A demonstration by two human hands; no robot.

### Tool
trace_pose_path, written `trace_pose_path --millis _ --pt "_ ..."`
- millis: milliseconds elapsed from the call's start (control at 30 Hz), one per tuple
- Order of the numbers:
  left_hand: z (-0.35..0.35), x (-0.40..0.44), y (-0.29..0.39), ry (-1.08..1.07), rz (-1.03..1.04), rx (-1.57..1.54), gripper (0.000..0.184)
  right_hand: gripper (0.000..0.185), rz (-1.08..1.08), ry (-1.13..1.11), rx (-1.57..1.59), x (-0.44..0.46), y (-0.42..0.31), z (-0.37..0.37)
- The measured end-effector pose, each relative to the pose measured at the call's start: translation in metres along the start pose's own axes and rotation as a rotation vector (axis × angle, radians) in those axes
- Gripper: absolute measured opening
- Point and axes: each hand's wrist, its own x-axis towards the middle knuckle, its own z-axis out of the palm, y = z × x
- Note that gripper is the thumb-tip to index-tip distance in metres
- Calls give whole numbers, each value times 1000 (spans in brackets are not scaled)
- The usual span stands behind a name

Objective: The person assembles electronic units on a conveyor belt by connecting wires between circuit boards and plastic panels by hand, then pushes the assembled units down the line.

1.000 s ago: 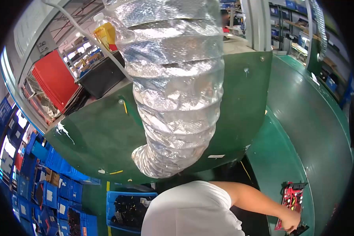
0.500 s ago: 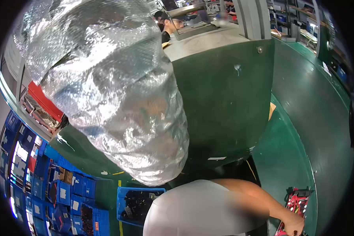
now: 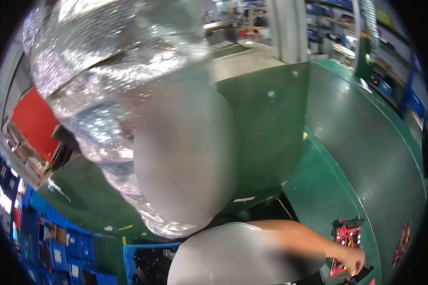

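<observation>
Left hand (image 3: pixel 353 260): at the end of a bare forearm, over the lower part of the red board (image 3: pixel 349 236); part of the arm is blurred.
Fingers (image 3: pixel 353 271): bent downward at the board's lower end; whether they pinch it or only rest there, one cannot tell.
Right hand: outside the view.
Red board: on the green tabletop (image 3: pixel 314 173), at lower right, dense with small parts, a dark strip along its far end; a dark piece (image 3: pixel 364 272) lies just beside the fingertips.
Sound handling: best judged as contact at the board's rim, parts left unpressed, wrist low, eyes turned to the work.
Near edge: a raised seam (image 3: pixel 360 202) runs just to the right of the board and could catch a corner.
Far side: a second red board (image 3: pixel 403 244) stands beyond the seam, on the grey-green belt (image 3: pixel 340 118).
Room for moving: lengthwise, along the tabletop toward the green panel (image 3: pixel 266 142); sideways, the seam is the limit.
Left margin: blue bin (image 3: pixel 127 263), well apart from the hand.
</observation>
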Motion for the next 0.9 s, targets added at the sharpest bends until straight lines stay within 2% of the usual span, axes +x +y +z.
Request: trace_pose_path --millis 67,133,167,200,233,267,300,333,367,400,433,467,500,533,567,600,667,700,767,800,867,900 --pt "1 -5 22 -43 70 -22 20 30 -130 98 -92 4 -13 4" --pt "11 6 16 -17 187 20 22 40 126 -178 141 8 192 36" --pt "11 8 23 -15 288 172 23 40 182 -250 125 5 141 21" --pt "9 7 36 -43 305 180 23 39 257 -127 186 -3 85 18" --pt "7 12 40 -116 304 228 23 39 200 -83 321 -7 86 22" --pt "6 14 40 -117 364 330 23 34 163 -46 143 -3 58 19" --pt "1 17 45 -201 312 389 24 28 265 -125 237 -6 58 16" --pt "-1 18 45 -222 341 327 26 24 286 -54 27 3 4 9" --pt "-1 18 50 -242 373 389 28 28 298 -67 0 6 -6 2" --pt "-13 14 80 -274 123 338 29 31 297 23 -86 5 -11 8" --pt "-7 19 64 -235 194 374 27 35 264 65 -158 2 -4 11" --pt "-8 22 64 -242 84 376 26 33 265 63 -153 2 -1 13" --pt "-12 27 60 -223 124 436 23 30 428 10 -60 8 -11 11" --pt "-12 29 55 -178 168 558 22 29 305 67 -175 3 5 20" --pt "-13 33 52 -158 224 719 21 30 288 81 -175 3 14 22" --pt "-18 35 38 -128 104 457 21 30 265 78 -170 0 17 24" --pt "-20 38 47 -151 261 640 21 28 258 65 -148 3 13 26" --pt "-23 39 44 -148 153 581 20 27 245 55 -141 5 13 23" --pt "-21 37 57 -174 90 687 21 26 228 24 -103 4 10 21" --pt "-20 36 57 -204 54 720 21 24 330 27 -54 4 7 21" --pt "-18 36 51 -269 83 723 23 24 290 7 12 6 3 14" --pt "-14 34 54 -278 14 694 22 24 301 20 48 6 0 13"
